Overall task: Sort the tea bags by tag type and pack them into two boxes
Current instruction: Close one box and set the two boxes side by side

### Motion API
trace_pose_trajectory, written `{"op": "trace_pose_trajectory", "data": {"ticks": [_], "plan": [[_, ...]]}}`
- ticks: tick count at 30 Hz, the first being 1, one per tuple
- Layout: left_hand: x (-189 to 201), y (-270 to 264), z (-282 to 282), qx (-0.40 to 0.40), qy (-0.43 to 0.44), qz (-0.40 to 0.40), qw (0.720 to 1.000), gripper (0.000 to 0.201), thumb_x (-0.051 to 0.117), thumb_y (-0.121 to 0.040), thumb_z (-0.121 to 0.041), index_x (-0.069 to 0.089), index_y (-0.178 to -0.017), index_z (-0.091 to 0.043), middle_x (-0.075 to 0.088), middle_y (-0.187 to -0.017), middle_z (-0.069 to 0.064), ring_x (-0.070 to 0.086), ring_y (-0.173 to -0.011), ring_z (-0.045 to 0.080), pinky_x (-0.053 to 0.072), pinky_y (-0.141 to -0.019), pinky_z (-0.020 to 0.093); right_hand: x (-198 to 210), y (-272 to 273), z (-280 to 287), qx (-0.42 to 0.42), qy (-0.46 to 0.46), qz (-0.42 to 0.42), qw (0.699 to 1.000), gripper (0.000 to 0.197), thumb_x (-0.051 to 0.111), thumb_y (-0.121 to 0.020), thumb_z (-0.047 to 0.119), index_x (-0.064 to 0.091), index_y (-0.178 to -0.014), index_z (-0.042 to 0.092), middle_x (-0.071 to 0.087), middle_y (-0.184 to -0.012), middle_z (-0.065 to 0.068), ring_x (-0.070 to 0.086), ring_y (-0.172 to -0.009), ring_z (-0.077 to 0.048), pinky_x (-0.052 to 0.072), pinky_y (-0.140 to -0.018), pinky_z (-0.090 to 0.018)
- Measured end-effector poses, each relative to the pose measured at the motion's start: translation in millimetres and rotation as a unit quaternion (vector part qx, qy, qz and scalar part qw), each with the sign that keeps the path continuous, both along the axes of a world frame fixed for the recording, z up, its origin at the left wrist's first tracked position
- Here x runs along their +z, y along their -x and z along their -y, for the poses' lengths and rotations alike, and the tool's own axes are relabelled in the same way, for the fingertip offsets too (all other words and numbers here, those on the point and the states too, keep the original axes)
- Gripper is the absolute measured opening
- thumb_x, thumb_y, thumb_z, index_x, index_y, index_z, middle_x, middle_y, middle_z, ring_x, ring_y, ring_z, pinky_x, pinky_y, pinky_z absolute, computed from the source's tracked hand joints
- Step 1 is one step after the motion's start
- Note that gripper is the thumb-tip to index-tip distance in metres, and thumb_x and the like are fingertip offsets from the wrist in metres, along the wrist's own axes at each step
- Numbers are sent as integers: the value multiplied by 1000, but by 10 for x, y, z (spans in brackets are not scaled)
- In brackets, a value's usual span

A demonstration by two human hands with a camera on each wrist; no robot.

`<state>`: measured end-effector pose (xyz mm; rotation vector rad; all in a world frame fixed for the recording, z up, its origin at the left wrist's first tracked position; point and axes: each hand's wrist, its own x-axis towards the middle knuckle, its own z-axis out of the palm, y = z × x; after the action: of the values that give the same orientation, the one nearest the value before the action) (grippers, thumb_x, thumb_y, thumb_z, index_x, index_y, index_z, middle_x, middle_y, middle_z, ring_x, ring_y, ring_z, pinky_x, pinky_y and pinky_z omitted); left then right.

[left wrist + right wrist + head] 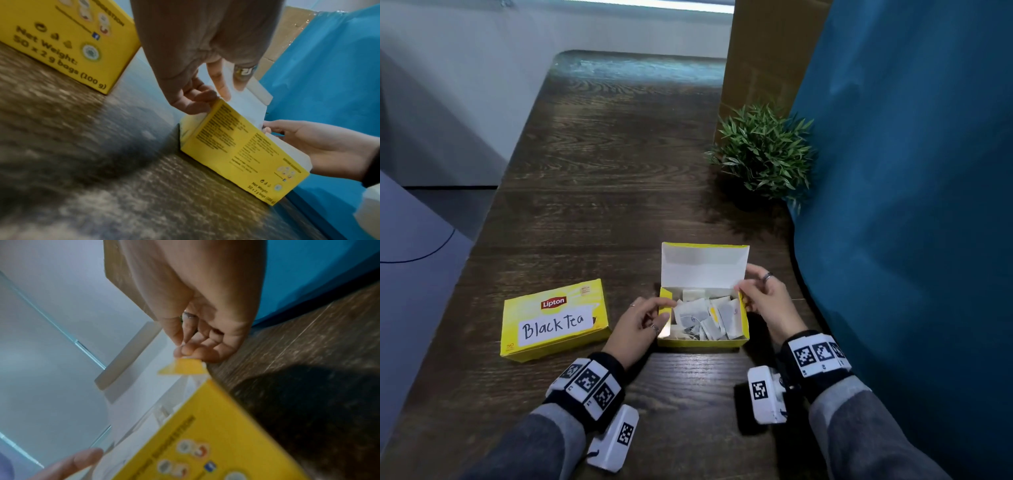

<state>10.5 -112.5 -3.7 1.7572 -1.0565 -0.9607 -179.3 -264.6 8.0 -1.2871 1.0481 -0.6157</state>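
An open yellow tea box (702,340) stands on the table with its white lid (704,266) upright. Several white tea bags (710,318) lie jumbled inside. My left hand (667,310) pinches the side flap at the box's left end; the left wrist view shows the left hand (202,102) on that corner of the box (242,151). My right hand (741,291) pinches the flap at the right end; the right wrist view shows the right hand (185,350) gripping a small yellow flap (183,368). A shut Lipton box labelled "Black Tea" (554,320) lies to the left.
A potted plant (763,154) stands behind the open box at the right. A blue cloth (911,205) hangs along the right side, with brown cardboard (763,51) behind the plant. The dark wooden table (602,171) stretches away, its left edge close to the shut box.
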Motion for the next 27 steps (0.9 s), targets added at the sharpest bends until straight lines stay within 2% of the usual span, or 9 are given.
{"op": "trace_pose_trajectory", "data": {"ticks": [3,6,9,11,14,17,21,24,27], "plan": [[7,3,17,8,-3,-65,998,51,57,-90,-8,42,-125,-43,43,-79,4,44,-63,-2,41,-69,13,-86,137,-46,65,13,13,998,59,62,-81,-9,47,-128,23,56,-89,2,47,-64,-3,48,-64,-14],[-5,-13,60,30,-2,-81,996,75,59,-88,-2,20,-136,-43,45,-73,3,49,-57,-5,44,-68,10,-108,163,-44,86,47,-10,995,73,68,-74,-13,44,-127,31,48,-97,2,47,-66,-2,48,-69,-13],[-5,-61,97,27,-8,-91,995,89,61,-84,4,10,-139,-43,45,-68,5,50,-53,-3,49,-61,17,-104,159,-6,74,94,-54,991,68,73,-71,-9,50,-117,36,40,-100,-2,48,-63,-3,46,-66,-13],[35,-69,109,6,-12,-92,996,82,58,-84,9,22,-139,-39,44,-68,4,49,-54,0,48,-59,16,-91,165,-28,69,109,-42,991,50,72,-74,-6,57,-104,31,44,-91,-6,47,-59,-3,45,-63,-18],[59,-76,100,-19,-1,-122,992,69,43,-79,24,56,-116,-33,59,-90,7,56,-77,10,47,-61,15,-37,191,-139,91,114,-6,989,38,59,-83,-9,67,-93,26,68,-89,2,59,-71,-6,47,-64,-21],[10,-89,24,-23,-7,-102,995,79,45,-78,23,64,-107,-47,57,-113,15,57,-93,25,49,-71,26,3,299,-228,119,119,1,986,38,59,-83,-10,68,-98,24,72,-103,10,65,-92,-7,50,-79,-18],[61,-134,-93,-90,-57,-94,990,86,63,-76,14,44,-122,-56,31,-130,6,47,-111,20,50,-79,19,3,473,-303,199,116,-46,972,56,73,-71,1,65,-107,43,54,-120,1,59,-107,-10,48,-91,-21],[100,-170,-114,-178,-108,-54,977,101,83,-66,-12,23,-129,-65,4,-150,-14,20,-137,11,36,-108,32,33,469,-332,216,113,-60,968,58,83,-64,10,65,-111,37,47,-116,-1,54,-108,-6,43,-92,-13],[156,-145,-81,-178,-115,-36,977,96,82,-67,-27,20,-123,-74,-2,-155,-13,7,-142,9,26,-109,28,59,403,-333,203,152,-86,964,53,81,-67,12,64,-111,36,45,-104,5,50,-94,7,39,-85,-7]]}}
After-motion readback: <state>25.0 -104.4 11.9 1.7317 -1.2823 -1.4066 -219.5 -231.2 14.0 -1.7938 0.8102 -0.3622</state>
